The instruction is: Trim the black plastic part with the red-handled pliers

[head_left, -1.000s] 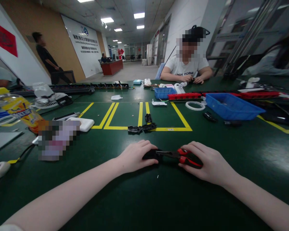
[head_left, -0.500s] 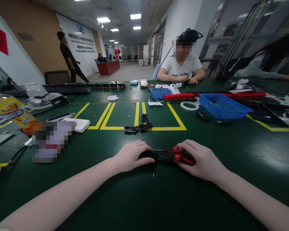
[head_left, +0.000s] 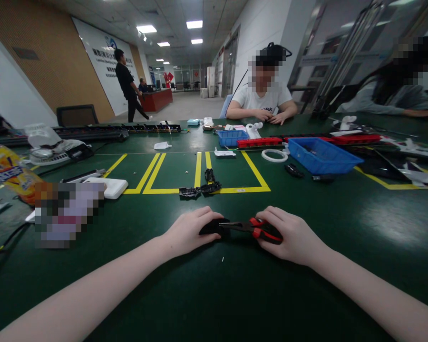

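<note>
My left hand (head_left: 190,232) is closed around a small black plastic part (head_left: 211,226), holding it just above or on the green table (head_left: 157,289). In my right hand (head_left: 287,232) is a pair of long-nose pliers (head_left: 257,229) with red and black handles. The pliers' jaws point left and reach the black part; whether they grip it I cannot tell. A tiny white sliver (head_left: 223,259) lies on the table in front of my hands. Beyond them, several black plastic pieces (head_left: 201,189) rest by the yellow tape.
A blue bin (head_left: 324,156) and a smaller blue bin (head_left: 232,138) stand farther back, near a white ring (head_left: 274,156). To the left are a white power bank-like block (head_left: 110,188), an orange drink bottle (head_left: 12,173) and a small fan (head_left: 53,152). A person (head_left: 262,97) sits opposite.
The view has turned slightly right, so most things appear shifted left. Both hands keep their holds, and the black part looks slightly turned. A person in the background has walked to the right.
</note>
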`<state>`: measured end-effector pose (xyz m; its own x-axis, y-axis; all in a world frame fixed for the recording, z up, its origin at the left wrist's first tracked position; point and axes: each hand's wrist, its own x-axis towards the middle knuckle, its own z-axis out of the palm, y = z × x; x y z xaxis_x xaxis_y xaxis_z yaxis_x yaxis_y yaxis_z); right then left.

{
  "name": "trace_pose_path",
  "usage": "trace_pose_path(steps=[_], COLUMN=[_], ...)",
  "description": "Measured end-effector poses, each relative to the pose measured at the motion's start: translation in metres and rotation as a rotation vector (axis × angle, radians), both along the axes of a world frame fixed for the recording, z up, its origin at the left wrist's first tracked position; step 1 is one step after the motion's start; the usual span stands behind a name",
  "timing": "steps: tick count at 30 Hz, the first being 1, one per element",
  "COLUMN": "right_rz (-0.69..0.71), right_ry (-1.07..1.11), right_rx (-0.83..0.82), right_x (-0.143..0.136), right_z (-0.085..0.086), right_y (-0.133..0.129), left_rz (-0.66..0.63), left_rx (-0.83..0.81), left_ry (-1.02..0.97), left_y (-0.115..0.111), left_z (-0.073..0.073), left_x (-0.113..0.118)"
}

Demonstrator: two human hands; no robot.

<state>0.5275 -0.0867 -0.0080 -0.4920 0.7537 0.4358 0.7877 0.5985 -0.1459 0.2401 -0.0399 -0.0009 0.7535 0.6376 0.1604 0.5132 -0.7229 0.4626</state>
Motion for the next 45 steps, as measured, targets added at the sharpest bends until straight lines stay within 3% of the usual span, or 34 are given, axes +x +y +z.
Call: trace_pose_path(steps=[6,11,21,26,34,39,45], right_rz=[-0.007,-0.013,-0.013,-0.016,-0.003,-0.015,-0.009], right_ry=[0.002,0.007,0.015,-0.010,0.011,-0.002,0.000], right_rx=[0.005,-0.001,-0.017,-0.018,-0.092,-0.120,-0.114], right_x=[-0.001,0.002,0.001,0.001,-0.020,-0.021,-0.021], right_z=[-0.001,-0.007,-0.005,-0.004,0.000,0.003,0.005], right_y=[0.001,0.002,0.001,0.001,-0.014,-0.015,-0.014], left_rz=[-0.018,0.052,0.105,0.050,-0.134,-0.131,-0.141], left_rx=[-0.018,-0.044,-0.064,-0.071,-0.047,-0.092,-0.083], left_ry=[-0.099,-0.221,-0.191,-0.162,-0.065,-0.029,-0.035], left_y=[0.001,0.002,0.004,0.002,-0.007,-0.011,-0.009], left_z=[-0.005,-0.008,-0.012,-0.014,0.000,0.008,0.007], left_x=[-0.001,-0.001,-0.001,-0.001,0.000,0.000,0.001])
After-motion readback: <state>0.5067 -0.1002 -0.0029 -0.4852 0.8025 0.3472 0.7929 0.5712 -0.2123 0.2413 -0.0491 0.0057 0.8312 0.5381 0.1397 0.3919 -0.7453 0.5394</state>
